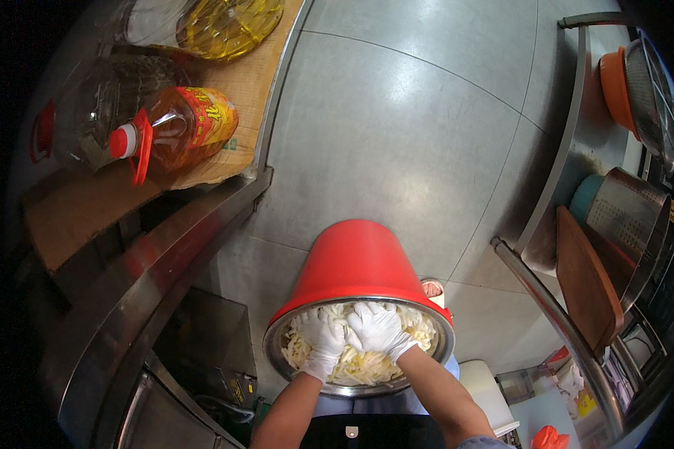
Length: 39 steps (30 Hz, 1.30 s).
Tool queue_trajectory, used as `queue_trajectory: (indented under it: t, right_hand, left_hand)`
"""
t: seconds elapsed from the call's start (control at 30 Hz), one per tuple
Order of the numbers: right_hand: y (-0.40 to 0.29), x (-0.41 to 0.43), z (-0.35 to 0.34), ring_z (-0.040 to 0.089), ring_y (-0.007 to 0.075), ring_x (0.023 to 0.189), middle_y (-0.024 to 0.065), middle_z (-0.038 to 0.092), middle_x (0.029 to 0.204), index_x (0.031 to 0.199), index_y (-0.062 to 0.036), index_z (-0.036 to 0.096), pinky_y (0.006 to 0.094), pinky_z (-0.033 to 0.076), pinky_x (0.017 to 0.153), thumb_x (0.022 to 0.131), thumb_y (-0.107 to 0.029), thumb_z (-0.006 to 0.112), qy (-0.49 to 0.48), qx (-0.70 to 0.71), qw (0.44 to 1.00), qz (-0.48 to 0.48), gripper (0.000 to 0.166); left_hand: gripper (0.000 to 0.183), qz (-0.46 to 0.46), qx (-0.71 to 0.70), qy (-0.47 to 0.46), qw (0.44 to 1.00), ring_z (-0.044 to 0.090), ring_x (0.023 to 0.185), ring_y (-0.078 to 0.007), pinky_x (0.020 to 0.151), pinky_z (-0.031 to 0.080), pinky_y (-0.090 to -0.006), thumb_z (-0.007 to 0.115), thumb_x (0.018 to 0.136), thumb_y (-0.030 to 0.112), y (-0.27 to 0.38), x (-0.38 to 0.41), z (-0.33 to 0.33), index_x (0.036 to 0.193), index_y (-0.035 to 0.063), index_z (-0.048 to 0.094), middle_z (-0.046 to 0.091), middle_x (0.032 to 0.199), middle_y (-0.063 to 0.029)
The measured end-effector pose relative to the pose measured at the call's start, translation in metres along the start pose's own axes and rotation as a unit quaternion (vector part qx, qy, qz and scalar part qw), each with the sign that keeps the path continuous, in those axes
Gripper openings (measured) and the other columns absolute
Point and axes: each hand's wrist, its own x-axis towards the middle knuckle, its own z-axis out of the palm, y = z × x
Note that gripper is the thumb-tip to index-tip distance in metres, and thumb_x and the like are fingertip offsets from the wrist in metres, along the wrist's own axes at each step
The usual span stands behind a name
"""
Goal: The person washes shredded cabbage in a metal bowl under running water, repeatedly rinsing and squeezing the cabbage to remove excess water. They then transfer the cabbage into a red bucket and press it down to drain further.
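Observation:
Pale, cut vegetable strips [365, 367] fill a round stainless steel basin [446, 351], which sits at the mouth of a red plastic bucket [359, 252]. Both of my hands wear thin white gloves and are down among the strips. My left hand [321, 337] is on the left side of the basin, its fingers partly hidden in the strips. Close beside it, my right hand [377, 328] lies back up with its fingertips pressed into the strips near the far rim. Whether either hand grips any strips is hidden.
At left, a cooking oil bottle [185, 126] and larger clear containers stand on a cardboard-covered shelf [253, 112]. A steel rail [561, 331], a brown board [587, 280], a perforated steel container [623, 224] and an orange basin [618, 92] are at right. Grey tiles [399, 140] cover the floor.

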Motion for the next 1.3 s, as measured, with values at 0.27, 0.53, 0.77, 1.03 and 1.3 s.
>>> queue_trajectory:
  t: [0.27,0.53,0.77,1.03,1.3]
  right_hand:
    - [0.001,0.002,0.003,0.056,0.0292,0.083,0.0086,0.054,0.082,0.074,-0.0118,0.056,0.0498,0.041,0.07,0.074,-0.035,0.062,0.031,0.01,0.999,-0.003,0.024]
    - [0.001,0.001,0.009,0.056,0.0292,0.09,0.0082,0.056,0.083,0.074,-0.0123,0.057,0.0533,0.035,0.083,0.072,-0.037,0.061,0.016,-0.002,1.0,0.008,0.025]
    - [0.002,0.006,0.001,0.058,0.0298,0.08,0.0099,0.055,0.082,0.077,-0.0108,0.055,0.0499,0.043,0.069,0.075,-0.034,0.061,0.035,0.009,0.999,-0.009,0.024]
    - [0.002,0.001,0.009,0.057,0.0294,0.089,0.0092,0.056,0.088,0.08,-0.0122,0.057,0.053,0.038,0.077,0.072,-0.04,0.061,0.005,-0.001,1.0,0.0,0.03]
    - [0.007,0.003,0.012,0.055,0.0256,0.085,0.0067,0.053,0.084,0.08,-0.0135,0.057,0.0476,0.039,0.069,0.07,-0.04,0.06,0.023,-0.013,0.999,-0.018,0.029]
  left_hand:
    - [0.04,0.014,0.039,-0.005,0.999,0.05,0.104,-0.0444,0.092,0.037,-0.0542,0.048,0.079,0.032,0.007,0.004,-0.009,0.103,0.0013,0.056,0.054,0.112,-0.0262]
    - [0.056,-0.011,0.032,-0.011,0.999,0.05,0.111,-0.045,0.098,0.035,-0.0567,0.051,0.077,0.04,-0.004,0.0,0.002,0.117,0.0008,0.058,0.056,0.118,-0.0239]
    - [0.048,-0.005,0.037,0.001,0.999,0.05,0.105,-0.0448,0.093,0.036,-0.0556,0.048,0.08,0.038,-0.002,0.0,0.002,0.106,-0.0016,0.056,0.055,0.112,-0.0264]
    - [0.049,0.024,0.043,0.038,0.998,0.051,0.102,-0.0435,0.089,0.038,-0.0555,0.05,0.08,0.04,-0.002,0.004,0.001,0.108,0.0008,0.058,0.057,0.11,-0.0241]
    - [0.043,0.028,0.013,0.051,0.998,0.052,0.1,-0.0415,0.085,0.039,-0.0534,0.047,0.084,0.038,0.006,0.011,-0.003,0.104,0.0011,0.06,0.058,0.109,-0.0208]
